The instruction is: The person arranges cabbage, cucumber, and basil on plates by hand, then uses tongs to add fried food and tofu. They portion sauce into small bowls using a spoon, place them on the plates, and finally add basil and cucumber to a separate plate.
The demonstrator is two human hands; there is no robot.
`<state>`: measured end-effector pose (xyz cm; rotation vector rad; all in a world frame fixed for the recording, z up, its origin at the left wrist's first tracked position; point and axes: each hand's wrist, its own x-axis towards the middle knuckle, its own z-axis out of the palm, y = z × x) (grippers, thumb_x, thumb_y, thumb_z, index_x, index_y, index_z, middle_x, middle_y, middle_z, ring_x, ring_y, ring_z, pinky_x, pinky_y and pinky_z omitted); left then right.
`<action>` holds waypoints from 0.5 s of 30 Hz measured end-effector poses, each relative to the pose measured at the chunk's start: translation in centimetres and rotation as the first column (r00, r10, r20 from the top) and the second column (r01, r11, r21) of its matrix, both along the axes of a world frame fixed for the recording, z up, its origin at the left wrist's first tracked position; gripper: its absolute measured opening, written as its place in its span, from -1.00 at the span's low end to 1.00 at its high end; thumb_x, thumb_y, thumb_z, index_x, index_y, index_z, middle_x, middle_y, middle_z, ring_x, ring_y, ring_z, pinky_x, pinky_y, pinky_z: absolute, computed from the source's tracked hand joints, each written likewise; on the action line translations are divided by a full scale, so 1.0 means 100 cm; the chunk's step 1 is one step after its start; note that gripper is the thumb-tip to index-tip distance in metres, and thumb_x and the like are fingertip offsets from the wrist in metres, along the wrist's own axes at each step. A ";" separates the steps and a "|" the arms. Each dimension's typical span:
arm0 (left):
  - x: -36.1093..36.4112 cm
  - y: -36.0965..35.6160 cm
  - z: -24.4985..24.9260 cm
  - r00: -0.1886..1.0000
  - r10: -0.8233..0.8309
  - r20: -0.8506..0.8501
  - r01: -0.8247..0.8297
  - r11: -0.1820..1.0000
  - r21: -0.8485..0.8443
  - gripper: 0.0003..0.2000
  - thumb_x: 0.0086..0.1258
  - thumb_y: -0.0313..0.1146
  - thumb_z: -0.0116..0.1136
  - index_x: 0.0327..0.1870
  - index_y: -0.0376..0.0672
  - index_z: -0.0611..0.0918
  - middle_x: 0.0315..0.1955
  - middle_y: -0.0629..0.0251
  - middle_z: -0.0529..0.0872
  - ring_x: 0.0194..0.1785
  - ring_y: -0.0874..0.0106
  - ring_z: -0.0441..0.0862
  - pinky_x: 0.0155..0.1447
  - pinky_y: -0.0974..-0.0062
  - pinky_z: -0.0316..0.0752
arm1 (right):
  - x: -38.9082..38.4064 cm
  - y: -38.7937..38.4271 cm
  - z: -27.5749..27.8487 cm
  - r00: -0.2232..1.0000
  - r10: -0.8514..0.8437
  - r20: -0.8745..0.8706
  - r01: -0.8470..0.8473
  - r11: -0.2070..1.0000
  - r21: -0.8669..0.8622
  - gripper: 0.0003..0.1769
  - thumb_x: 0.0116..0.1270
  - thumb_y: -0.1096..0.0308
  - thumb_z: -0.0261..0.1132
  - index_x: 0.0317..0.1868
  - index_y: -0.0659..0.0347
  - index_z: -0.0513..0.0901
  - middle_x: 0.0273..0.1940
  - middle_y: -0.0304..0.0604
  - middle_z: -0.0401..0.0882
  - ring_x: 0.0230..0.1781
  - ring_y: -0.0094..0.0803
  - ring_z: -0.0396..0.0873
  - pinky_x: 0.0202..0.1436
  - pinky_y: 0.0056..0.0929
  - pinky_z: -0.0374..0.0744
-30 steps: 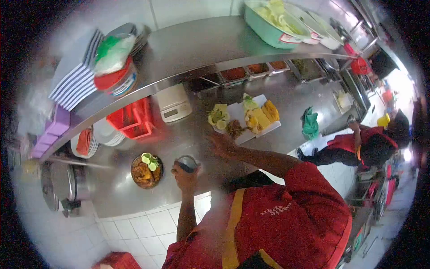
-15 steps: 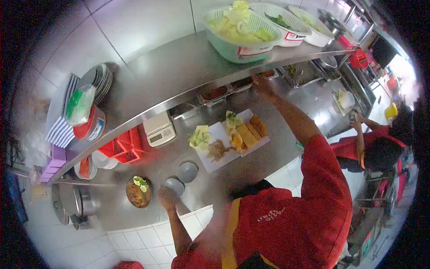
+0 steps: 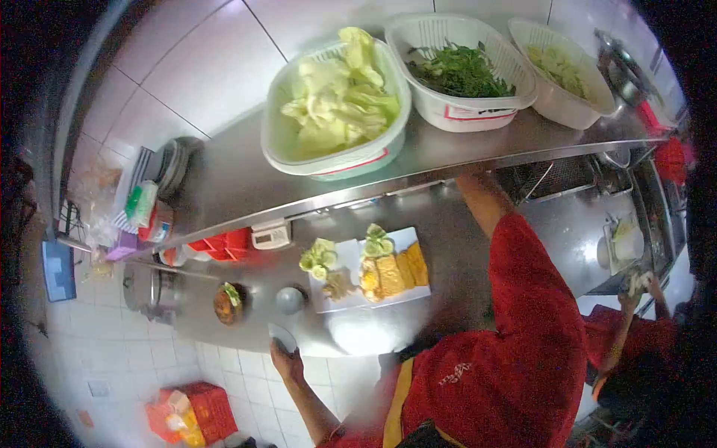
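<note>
My left hand (image 3: 286, 363) is closed around a small pale grey bowl (image 3: 281, 337) at the counter's front edge. A similar round grey bowl (image 3: 290, 300) sits on the counter just beyond it. My right arm stretches forward beneath the shelf; the wrist of my right hand (image 3: 472, 181) shows at the shelf's edge, but its fingers are hidden. Between my arms lie two white square plates: the left plate (image 3: 346, 300) holds greens and a shredded brown food, the right plate (image 3: 409, 240) greens, egg and golden slices. A dark round dish (image 3: 228, 304) with browned food and lettuce stands farther left.
The steel shelf (image 3: 231, 168) overhangs the counter, carrying a lettuce basket (image 3: 336, 153), a herb basket (image 3: 463, 112) and another basket (image 3: 567, 89). A white scale (image 3: 270, 236) and red baskets (image 3: 224, 245) stand below. A co-worker (image 3: 627, 336) is at the right. A red crate (image 3: 213, 411) sits lower left.
The view has shifted, with the shelf baskets now larger. My left hand has drawn the held bowl away from the other one, toward the counter's edge. My right hand's fingers have gone out of sight.
</note>
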<state>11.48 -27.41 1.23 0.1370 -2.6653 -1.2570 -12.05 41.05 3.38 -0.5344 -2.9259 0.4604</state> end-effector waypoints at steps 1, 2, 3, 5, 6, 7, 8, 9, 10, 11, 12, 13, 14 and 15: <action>0.000 0.019 0.008 0.988 0.093 0.120 -0.142 0.840 0.523 -0.62 0.44 -0.13 -0.05 0.14 -0.19 0.42 0.04 0.22 0.50 0.08 0.34 0.45 0.02 0.36 0.43 | 0.006 0.010 -0.003 0.999 0.014 -0.036 -0.015 0.999 -0.031 -0.60 0.31 0.18 0.16 0.03 0.29 0.52 -0.05 0.06 0.53 -0.07 -0.09 0.52 0.08 -0.20 0.51; -0.002 0.038 0.014 0.957 0.119 0.265 -0.290 0.414 0.863 -0.60 0.45 -0.13 -0.07 0.15 -0.21 0.42 0.07 0.22 0.49 0.11 0.34 0.44 0.08 0.34 0.42 | 0.013 0.022 -0.001 0.997 0.023 -0.075 -0.029 0.997 -0.074 -0.60 0.31 0.17 0.16 0.03 0.29 0.52 -0.05 0.06 0.53 -0.07 -0.11 0.52 0.08 -0.20 0.51; -0.004 0.054 0.014 0.956 0.165 0.241 -0.292 0.498 0.817 -0.60 0.46 -0.13 -0.08 0.15 -0.22 0.43 0.06 0.21 0.50 0.12 0.34 0.45 0.11 0.34 0.41 | 0.021 0.034 -0.002 0.993 0.023 -0.114 -0.037 0.992 -0.123 -0.59 0.31 0.17 0.17 0.03 0.30 0.52 -0.05 0.05 0.53 -0.07 -0.12 0.52 0.08 -0.20 0.51; -0.014 0.089 0.016 0.960 0.156 0.231 -0.277 0.630 0.726 -0.61 0.48 -0.13 -0.10 0.14 -0.23 0.45 0.04 0.22 0.53 0.12 0.34 0.47 0.16 0.36 0.39 | 0.038 0.057 0.002 0.981 0.013 -0.192 -0.059 0.969 -0.240 -0.59 0.31 0.17 0.17 0.03 0.30 0.52 -0.05 0.04 0.53 -0.07 -0.14 0.52 0.08 -0.21 0.52; -0.018 0.105 0.023 0.962 0.107 0.251 -0.255 0.681 0.686 -0.61 0.48 -0.13 -0.11 0.12 -0.24 0.47 0.02 0.23 0.55 0.10 0.34 0.49 0.18 0.37 0.39 | 0.047 0.069 0.005 0.977 0.000 -0.215 -0.068 0.949 -0.309 -0.59 0.31 0.16 0.17 0.03 0.30 0.52 -0.05 0.03 0.54 -0.07 -0.15 0.53 0.08 -0.21 0.52; -0.023 0.124 0.031 0.958 0.108 0.265 -0.266 0.678 0.685 -0.61 0.48 -0.13 -0.11 0.12 -0.24 0.47 0.02 0.23 0.55 0.10 0.34 0.49 0.18 0.37 0.39 | 0.056 0.080 0.007 0.970 -0.019 -0.242 -0.078 0.920 -0.384 -0.59 0.31 0.16 0.17 0.03 0.30 0.52 -0.04 0.03 0.54 -0.07 -0.16 0.53 0.07 -0.22 0.52; -0.027 0.145 0.039 0.957 0.071 0.280 -0.266 0.597 0.757 -0.61 0.48 -0.12 -0.11 0.10 -0.24 0.48 -0.01 0.24 0.57 0.08 0.36 0.50 0.18 0.38 0.38 | 0.065 0.091 0.009 0.964 -0.041 -0.262 -0.091 0.878 -0.470 -0.59 0.31 0.16 0.17 0.03 0.30 0.52 -0.04 0.02 0.54 -0.07 -0.17 0.53 0.07 -0.22 0.52; -0.031 0.163 0.044 0.957 0.033 0.288 -0.265 0.508 0.820 -0.61 0.48 -0.11 -0.10 0.09 -0.24 0.49 -0.03 0.26 0.58 0.06 0.38 0.51 0.17 0.39 0.38 | 0.072 0.100 0.009 0.960 -0.064 -0.274 -0.103 0.827 -0.552 -0.58 0.31 0.16 0.17 0.03 0.30 0.52 -0.04 0.01 0.54 -0.07 -0.18 0.53 0.07 -0.22 0.53; -0.036 0.181 0.046 0.957 0.032 0.290 -0.266 0.503 0.822 -0.61 0.48 -0.11 -0.10 0.09 -0.24 0.49 -0.03 0.26 0.58 0.06 0.38 0.51 0.17 0.39 0.38 | 0.079 0.107 0.009 0.957 -0.087 -0.277 -0.110 0.773 -0.624 -0.58 0.31 0.15 0.18 0.03 0.31 0.52 -0.04 0.01 0.54 -0.08 -0.19 0.53 0.07 -0.23 0.53; -0.041 0.197 0.048 0.958 -0.061 0.279 -0.223 0.454 0.863 -0.62 0.49 -0.11 -0.11 0.08 -0.24 0.50 -0.03 0.27 0.58 0.05 0.40 0.51 0.18 0.40 0.37 | 0.087 0.112 0.009 0.956 -0.106 -0.272 -0.118 0.713 -0.691 -0.58 0.31 0.15 0.18 0.03 0.31 0.52 -0.04 0.00 0.54 -0.08 -0.20 0.53 0.07 -0.23 0.53; -0.049 0.211 0.048 0.954 -0.153 0.258 -0.180 0.398 0.900 -0.63 0.49 -0.11 -0.11 0.07 -0.23 0.50 -0.03 0.28 0.58 0.05 0.41 0.51 0.18 0.40 0.36 | 0.094 0.116 0.011 0.957 -0.116 -0.265 -0.128 0.650 -0.749 -0.58 0.31 0.15 0.18 0.03 0.31 0.52 -0.04 -0.01 0.54 -0.08 -0.22 0.54 0.07 -0.23 0.53; -0.057 0.220 0.035 0.946 -0.215 0.244 -0.151 0.373 0.915 -0.63 0.49 -0.11 -0.11 0.07 -0.22 0.50 -0.02 0.28 0.58 0.06 0.41 0.51 0.18 0.40 0.37 | 0.100 0.119 0.011 0.960 -0.123 -0.252 -0.134 0.588 -0.797 -0.58 0.31 0.15 0.18 0.03 0.31 0.52 -0.04 -0.01 0.54 -0.08 -0.23 0.54 0.07 -0.24 0.54; -0.064 0.228 0.023 0.934 -0.273 0.231 -0.128 0.349 0.928 -0.64 0.49 -0.11 -0.11 0.08 -0.21 0.50 0.00 0.27 0.57 0.07 0.41 0.51 0.18 0.41 0.37 | 0.107 0.120 0.010 0.968 -0.112 -0.225 -0.136 0.518 -0.845 -0.57 0.32 0.14 0.18 0.03 0.31 0.52 -0.03 -0.02 0.54 -0.08 -0.24 0.54 0.07 -0.24 0.54; -0.065 0.253 0.033 0.930 -0.296 0.220 -0.115 0.334 0.935 -0.63 0.49 -0.10 -0.11 0.09 -0.19 0.48 0.02 0.27 0.56 0.10 0.39 0.50 0.19 0.39 0.38 | 0.113 0.118 0.010 0.974 -0.103 -0.201 -0.134 0.451 -0.883 -0.57 0.32 0.14 0.18 0.03 0.31 0.52 -0.03 -0.02 0.54 -0.08 -0.25 0.54 0.07 -0.24 0.54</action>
